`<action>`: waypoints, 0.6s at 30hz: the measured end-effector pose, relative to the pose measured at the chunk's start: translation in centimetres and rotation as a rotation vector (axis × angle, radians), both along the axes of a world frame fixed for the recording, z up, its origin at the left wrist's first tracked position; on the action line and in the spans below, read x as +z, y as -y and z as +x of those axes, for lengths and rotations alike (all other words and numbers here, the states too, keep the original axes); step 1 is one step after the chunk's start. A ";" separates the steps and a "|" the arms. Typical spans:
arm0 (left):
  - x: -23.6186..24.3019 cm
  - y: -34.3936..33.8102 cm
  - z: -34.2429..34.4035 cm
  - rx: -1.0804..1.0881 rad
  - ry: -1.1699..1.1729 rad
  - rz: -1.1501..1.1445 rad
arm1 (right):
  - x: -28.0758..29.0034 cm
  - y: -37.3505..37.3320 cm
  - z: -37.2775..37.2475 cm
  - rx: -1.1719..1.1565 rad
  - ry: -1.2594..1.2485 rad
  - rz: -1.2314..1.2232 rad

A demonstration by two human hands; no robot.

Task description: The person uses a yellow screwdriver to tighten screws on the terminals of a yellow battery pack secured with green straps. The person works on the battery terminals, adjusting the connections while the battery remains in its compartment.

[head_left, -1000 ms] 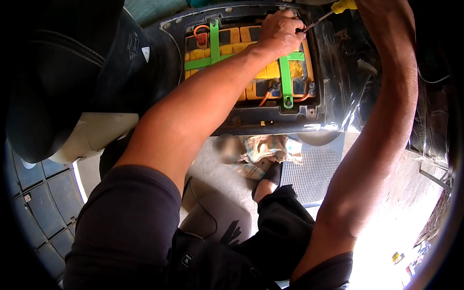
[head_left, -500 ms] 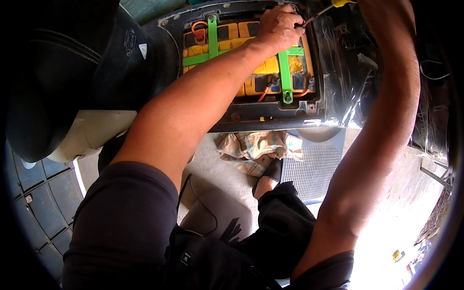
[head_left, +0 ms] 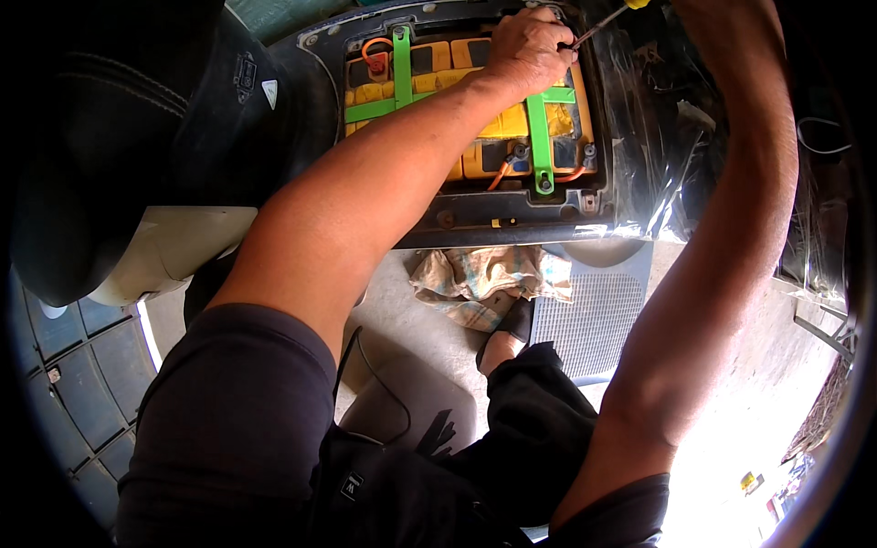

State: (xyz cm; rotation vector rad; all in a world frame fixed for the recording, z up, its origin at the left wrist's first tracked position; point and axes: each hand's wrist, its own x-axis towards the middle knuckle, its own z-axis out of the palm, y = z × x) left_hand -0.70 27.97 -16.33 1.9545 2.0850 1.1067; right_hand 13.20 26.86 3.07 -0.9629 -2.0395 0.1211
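Note:
Several yellow-orange batteries [head_left: 475, 163] sit packed in a dark frame, with green straps [head_left: 540, 137] across them. My left hand [head_left: 530, 50] is over their far right corner, its fingers closed around something dark that I cannot make out. The shaft tip of a screwdriver [head_left: 598, 30] meets those fingers. The screwdriver's yellow handle reaches the top edge, beside my right hand [head_left: 708, 11]. Most of that hand is cut off by the picture's edge, but it appears closed on the handle. Orange cables [head_left: 501, 173] with dark terminal bolts show at the near side.
A black padded seat [head_left: 137, 119] stands to the left. Clear plastic film [head_left: 662, 183] covers the dark surface right of the batteries. Below lie a crumpled checked cloth [head_left: 493, 274] and a grey textured footboard [head_left: 585, 320], near my foot. Grey tiles [head_left: 82, 393] are at the lower left.
The screwdriver's handle has shifted slightly left and up, and my right forearm a little to the right. My left hand stays at the same corner.

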 end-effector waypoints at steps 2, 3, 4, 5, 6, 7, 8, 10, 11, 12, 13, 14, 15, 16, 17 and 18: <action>0.4 -0.5 0.6 -0.017 0.011 -0.010 | -0.1 -0.1 0.5 0.032 0.011 0.136; 0.6 -0.8 0.9 -0.024 0.015 -0.018 | 0.2 -0.2 0.9 0.045 0.032 0.149; 0.4 -0.7 0.7 -0.012 0.011 -0.033 | 1.0 -0.3 1.3 0.069 0.076 0.045; -0.3 -0.8 0.3 -0.001 -0.010 0.002 | 1.1 -0.3 1.1 0.086 0.072 -0.020; -1.2 -0.8 -0.2 0.011 -0.030 0.037 | 1.3 -0.2 0.9 0.099 0.069 -0.083; -1.3 -0.9 -0.2 0.015 -0.048 0.074 | 1.4 0.1 0.2 0.098 0.022 -0.106; -1.4 -1.0 -0.1 0.013 -0.023 0.080 | 1.4 0.1 0.0 0.100 0.006 -0.114; -1.5 -0.9 0.2 0.008 0.027 0.092 | 1.4 0.2 -0.1 0.107 0.004 -0.114; -1.4 -0.9 0.3 0.013 0.018 0.097 | 1.2 0.3 0.0 0.116 0.010 -0.079; -1.3 -0.9 0.3 0.016 0.009 0.102 | 1.1 0.4 0.0 0.125 0.017 -0.044; -1.3 -0.9 0.4 0.018 -0.003 0.104 | 0.8 0.9 0.3 0.137 0.013 0.015; -1.3 -1.0 0.4 0.022 -0.010 0.107 | 1.0 1.0 0.1 0.077 0.013 -0.030; -1.4 -1.1 0.5 0.025 -0.017 0.109 | 1.3 1.2 -0.1 0.018 0.015 -0.077; -1.5 -1.1 0.4 0.032 -0.023 0.111 | 2.8 1.5 -1.5 -0.109 0.022 -0.227; -1.6 -1.0 0.4 0.034 -0.022 0.110 | 2.9 1.3 -1.6 -0.119 0.012 -0.260; -1.7 -1.0 0.3 0.035 -0.022 0.108 | 2.9 1.2 -1.7 -0.129 0.001 -0.294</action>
